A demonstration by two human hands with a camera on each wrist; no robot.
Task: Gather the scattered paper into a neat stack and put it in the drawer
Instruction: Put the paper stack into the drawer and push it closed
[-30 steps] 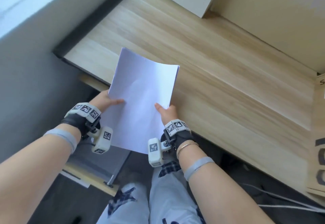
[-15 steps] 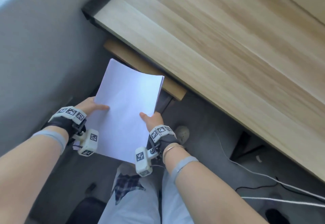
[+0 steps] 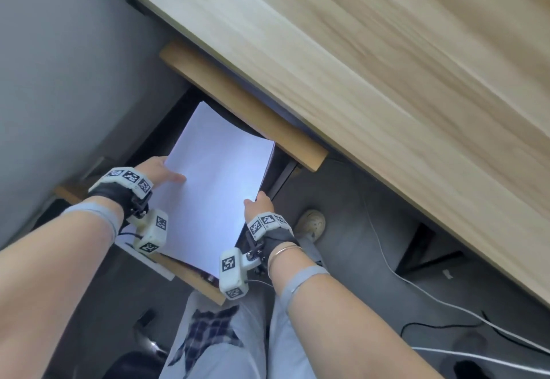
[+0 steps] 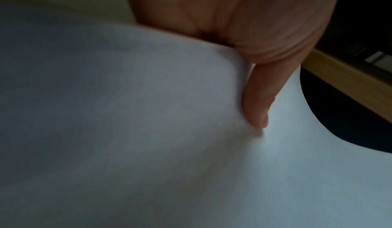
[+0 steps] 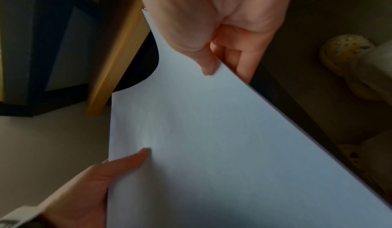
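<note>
A neat stack of white paper point(image 3: 217, 182) hangs over the open drawer point(image 3: 193, 277) below the wooden desk point(image 3: 372, 66). My left hand point(image 3: 160, 172) pinches its left edge, thumb on top, and my right hand point(image 3: 259, 204) pinches its right edge the same way. In the left wrist view the thumb point(image 4: 260, 97) presses on the paper stack point(image 4: 148, 131). The right wrist view shows my right hand point(image 5: 214, 60) with its thumb above and fingers under the stack point(image 5: 212, 139), and my left hand point(image 5: 110, 173) across it. The stack's far end dips toward the drawer's dark inside.
A wooden rail point(image 3: 238, 105) under the desk's edge lies just beyond the stack. A grey wall point(image 3: 59, 81) stands to the left. My legs point(image 3: 226, 340) and a shoe point(image 3: 311, 224) are below, with cables point(image 3: 446, 310) on the dark floor at right.
Both hands have carried the stack down off the desk top and below its edge, to over the open drawer. The grip on both edges is unchanged.
</note>
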